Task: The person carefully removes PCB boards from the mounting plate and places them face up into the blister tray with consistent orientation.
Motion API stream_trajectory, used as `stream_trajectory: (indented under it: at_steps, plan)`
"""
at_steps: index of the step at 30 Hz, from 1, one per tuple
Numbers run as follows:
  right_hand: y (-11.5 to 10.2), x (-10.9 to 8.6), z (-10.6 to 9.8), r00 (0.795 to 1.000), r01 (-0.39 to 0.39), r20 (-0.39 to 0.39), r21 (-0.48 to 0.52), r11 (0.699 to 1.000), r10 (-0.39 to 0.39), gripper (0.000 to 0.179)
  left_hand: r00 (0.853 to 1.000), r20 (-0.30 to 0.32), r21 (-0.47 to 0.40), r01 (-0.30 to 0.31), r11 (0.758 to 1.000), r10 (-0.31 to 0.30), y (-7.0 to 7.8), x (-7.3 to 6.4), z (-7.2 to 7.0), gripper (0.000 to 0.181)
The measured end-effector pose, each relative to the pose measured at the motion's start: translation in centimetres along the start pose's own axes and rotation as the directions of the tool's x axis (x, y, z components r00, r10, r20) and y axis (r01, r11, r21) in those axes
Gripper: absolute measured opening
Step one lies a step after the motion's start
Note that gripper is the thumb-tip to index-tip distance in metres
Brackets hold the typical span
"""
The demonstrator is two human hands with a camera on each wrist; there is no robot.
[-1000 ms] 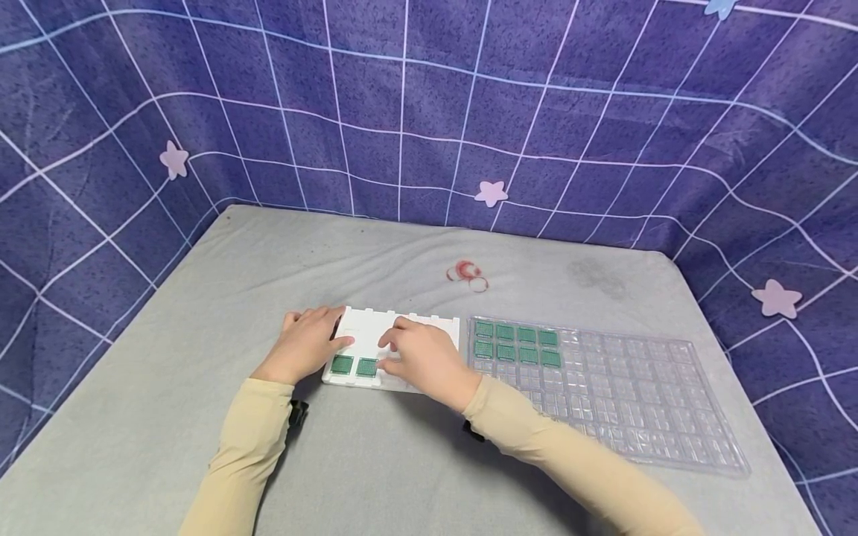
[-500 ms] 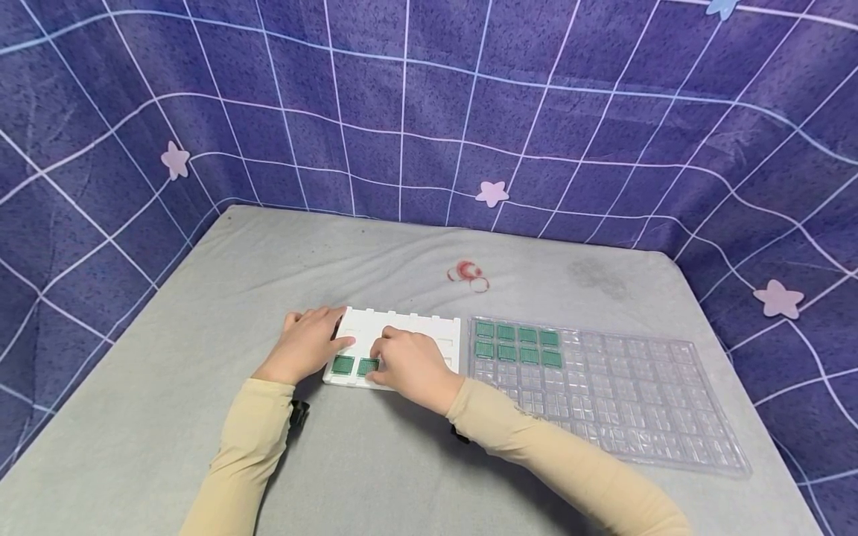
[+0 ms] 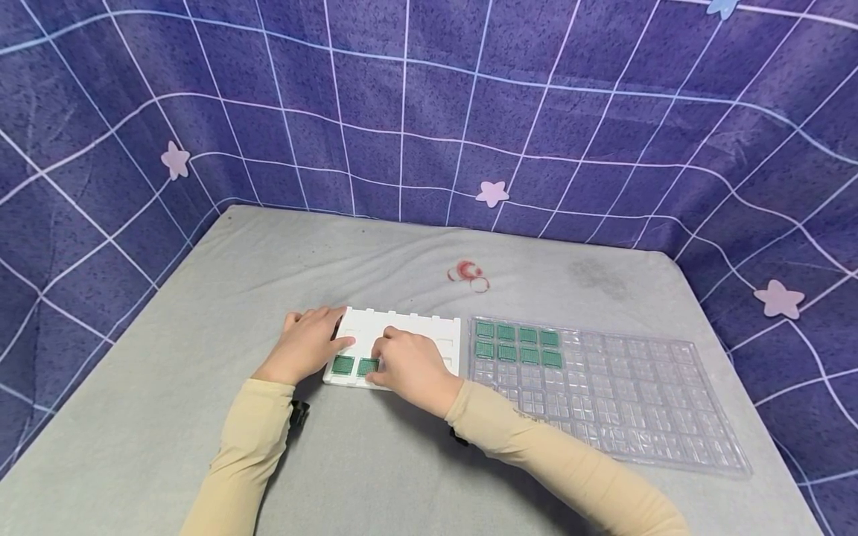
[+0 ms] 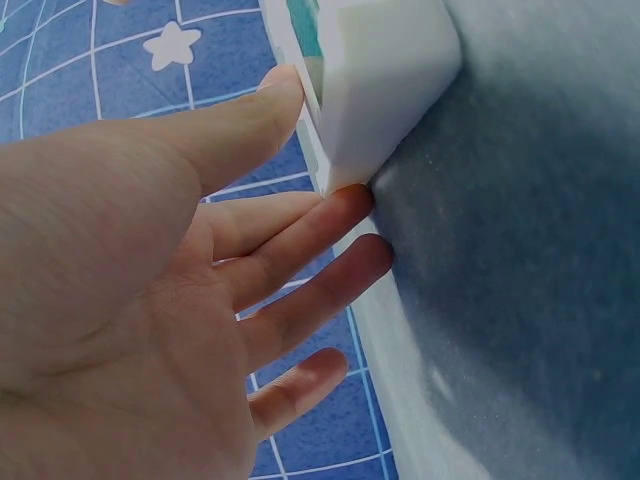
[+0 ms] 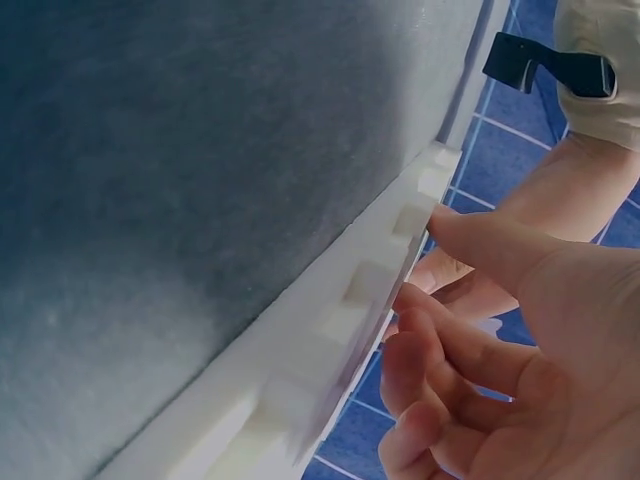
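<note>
A white plastic tray (image 3: pixel 365 324) lies on the grey cloth. Two small green circuit boards (image 3: pixel 343 365) show at its front left. My left hand (image 3: pixel 302 348) holds the tray's left end, the thumb over the top rim and the fingertips against the end wall, as the left wrist view shows. My right hand (image 3: pixel 415 368) is over the tray's middle. Its thumb and index finger straddle the front and back edges of the second green circuit board (image 3: pixel 367 367), whose right side they hide. In the right wrist view the other fingers are curled.
Right of the white tray lies a clear plastic tray (image 3: pixel 643 394) of many pockets, with several green boards (image 3: pixel 528 336) in its back left pockets. A purple gridded curtain (image 3: pixel 429 112) encloses the back and sides of the grey table (image 3: pixel 322 253).
My right hand has moved left and its thumb and index finger have come down around the second board. In the last half second it has barely shifted. The left hand stays in place.
</note>
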State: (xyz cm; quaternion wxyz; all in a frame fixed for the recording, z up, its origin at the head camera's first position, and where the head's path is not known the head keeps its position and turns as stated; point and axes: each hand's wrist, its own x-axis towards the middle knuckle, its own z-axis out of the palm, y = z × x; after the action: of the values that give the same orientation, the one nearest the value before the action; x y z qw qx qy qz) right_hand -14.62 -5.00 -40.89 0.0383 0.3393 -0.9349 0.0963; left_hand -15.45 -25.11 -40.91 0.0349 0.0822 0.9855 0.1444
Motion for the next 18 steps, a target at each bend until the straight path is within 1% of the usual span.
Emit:
stream_trajectory:
  at_steps: [8, 14, 18]
  plan:
    - [-0.04, -0.04, 0.1, 1.0, 0.016, -0.017, -0.032, 0.999, -0.017, 0.028, 1.0, -0.002, -0.001, 0.001, 1.0, -0.001, 0.02, 0.03, -0.02, 0.062]
    - [0.02, -0.05, 0.19, 0.998, 0.031, -0.052, -0.042, 0.999, -0.033, 0.026, 1.0, -0.002, 0.007, 0.003, 1.0, -0.003, 0.16, 0.11, -0.17, 0.062]
    - [0.06, -0.1, 0.17, 0.998, 0.031, -0.059, -0.055, 0.998, -0.034, 0.027, 1.0, 0.001, 0.004, 0.003, 1.0, -0.003, 0.19, 0.03, -0.2, 0.062]
